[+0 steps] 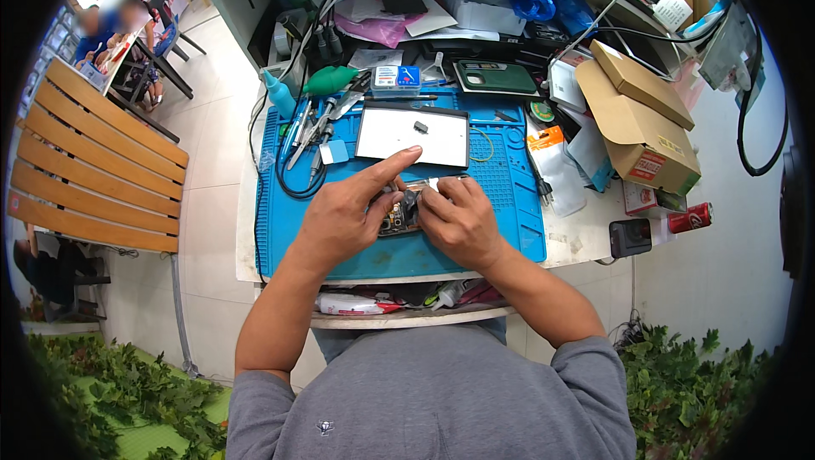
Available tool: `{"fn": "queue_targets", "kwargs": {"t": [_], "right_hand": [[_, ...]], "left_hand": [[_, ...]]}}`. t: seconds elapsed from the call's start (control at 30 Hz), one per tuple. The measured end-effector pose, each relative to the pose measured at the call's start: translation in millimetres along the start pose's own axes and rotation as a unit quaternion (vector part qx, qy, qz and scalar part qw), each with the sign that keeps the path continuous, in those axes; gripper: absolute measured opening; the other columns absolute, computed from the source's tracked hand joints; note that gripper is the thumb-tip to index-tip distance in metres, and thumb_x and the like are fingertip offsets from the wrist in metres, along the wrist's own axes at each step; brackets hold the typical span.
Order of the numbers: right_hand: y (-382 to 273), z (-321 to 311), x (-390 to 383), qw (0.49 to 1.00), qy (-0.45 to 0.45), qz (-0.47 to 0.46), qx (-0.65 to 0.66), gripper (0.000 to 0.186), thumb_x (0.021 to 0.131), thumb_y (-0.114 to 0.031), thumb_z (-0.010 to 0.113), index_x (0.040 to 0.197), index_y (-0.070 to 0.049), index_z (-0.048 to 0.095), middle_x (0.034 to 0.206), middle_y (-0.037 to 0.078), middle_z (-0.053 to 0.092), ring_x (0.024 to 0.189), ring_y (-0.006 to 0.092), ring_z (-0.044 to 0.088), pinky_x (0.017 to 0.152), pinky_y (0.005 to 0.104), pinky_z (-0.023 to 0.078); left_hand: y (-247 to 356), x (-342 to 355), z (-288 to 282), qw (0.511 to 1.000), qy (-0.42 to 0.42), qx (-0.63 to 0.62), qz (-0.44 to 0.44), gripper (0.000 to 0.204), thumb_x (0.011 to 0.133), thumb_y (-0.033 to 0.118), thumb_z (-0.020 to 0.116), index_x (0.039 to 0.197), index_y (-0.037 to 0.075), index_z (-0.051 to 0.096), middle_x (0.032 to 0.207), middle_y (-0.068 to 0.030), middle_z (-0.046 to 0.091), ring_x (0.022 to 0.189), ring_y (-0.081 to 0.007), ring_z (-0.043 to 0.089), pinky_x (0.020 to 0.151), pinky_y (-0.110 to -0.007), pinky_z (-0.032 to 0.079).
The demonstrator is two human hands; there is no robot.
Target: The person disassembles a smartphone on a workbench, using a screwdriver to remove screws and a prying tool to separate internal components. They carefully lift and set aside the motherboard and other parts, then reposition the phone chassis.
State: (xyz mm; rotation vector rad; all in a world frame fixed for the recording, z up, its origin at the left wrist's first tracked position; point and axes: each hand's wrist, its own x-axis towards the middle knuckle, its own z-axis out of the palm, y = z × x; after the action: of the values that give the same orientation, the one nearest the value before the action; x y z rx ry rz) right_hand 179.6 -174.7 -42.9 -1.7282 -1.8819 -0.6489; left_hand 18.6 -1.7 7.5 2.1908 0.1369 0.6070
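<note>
Over the front part of a blue work mat (382, 269), a small opened device (397, 221), inner parts exposed, sits between both hands and is partly covered by them; whether it touches the mat cannot be told. Left hand (344, 214) grasps its left end, thumb against it, index finger stretched out toward a white tray (386, 137). Right hand (461, 218) has fingers bent and bunched at the right end; cannot tell whether they pinch the device or a smaller part. Tray just beyond: dark rim, one small dark piece (420, 127) on it. Farther back: green blower bulb (329, 81), clear-and-blue box (396, 79). Light-blue bottle (278, 95) at left.
</note>
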Motion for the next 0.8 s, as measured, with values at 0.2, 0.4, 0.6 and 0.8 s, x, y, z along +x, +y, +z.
{"fn": "queue_targets", "kwargs": {"t": [0.2,0.4,0.6,0.8], "right_hand": [[0.6,0.2,-0.7,0.999,0.026,-0.044,-0.007,0.014,0.074,-0.016,0.075,0.083,-0.006,0.078,0.105,0.005,0.068,0.099,0.0244,0.067,0.077,0.0412,0.051],[2.6,0.2,-2.3,0.997,0.013,-0.074,0.020,0.022,0.069,-0.012,0.081,0.088,-0.002,0.079,0.107,0.007,0.069,0.093,0.0251,0.068,0.074,0.0406,0.054],[3.0,2.1,-1.5,0.996,-0.002,-0.082,0.041,0.024,0.068,-0.010,0.079,0.088,0.001,0.078,0.108,0.009,0.069,0.093,0.0256,0.069,0.076,0.0414,0.059],[4.3,3.0,4.0,0.994,0.001,-0.102,0.033,0.012,0.075,-0.012,0.076,0.080,-0.001,0.077,0.103,0.008,0.066,0.093,0.0242,0.066,0.073,0.0373,0.058]], "left_hand": [[0.5,0.5,-0.7,1.000,0.005,-0.007,-0.006,0.076,0.098,-0.007,0.079,0.166,0.021,0.060,0.108,-0.0097,0.083,0.087,-0.0215,0.083,0.080,-0.035,0.065],[1.0,1.1,-1.7,1.000,-0.010,-0.006,-0.015,0.076,0.098,-0.004,0.078,0.166,0.025,0.060,0.122,-0.0123,0.083,0.091,-0.0262,0.084,0.079,-0.038,0.067],[-0.6,1.2,-0.9,1.000,-0.008,0.000,-0.008,0.076,0.099,-0.001,0.079,0.166,0.028,0.060,0.126,-0.0141,0.083,0.091,-0.0288,0.084,0.077,-0.039,0.067],[-5.5,0.9,-0.2,1.000,-0.005,-0.001,0.004,0.077,0.098,-0.002,0.079,0.166,0.029,0.059,0.124,-0.0138,0.083,0.093,-0.0271,0.084,0.078,-0.039,0.068]]}}
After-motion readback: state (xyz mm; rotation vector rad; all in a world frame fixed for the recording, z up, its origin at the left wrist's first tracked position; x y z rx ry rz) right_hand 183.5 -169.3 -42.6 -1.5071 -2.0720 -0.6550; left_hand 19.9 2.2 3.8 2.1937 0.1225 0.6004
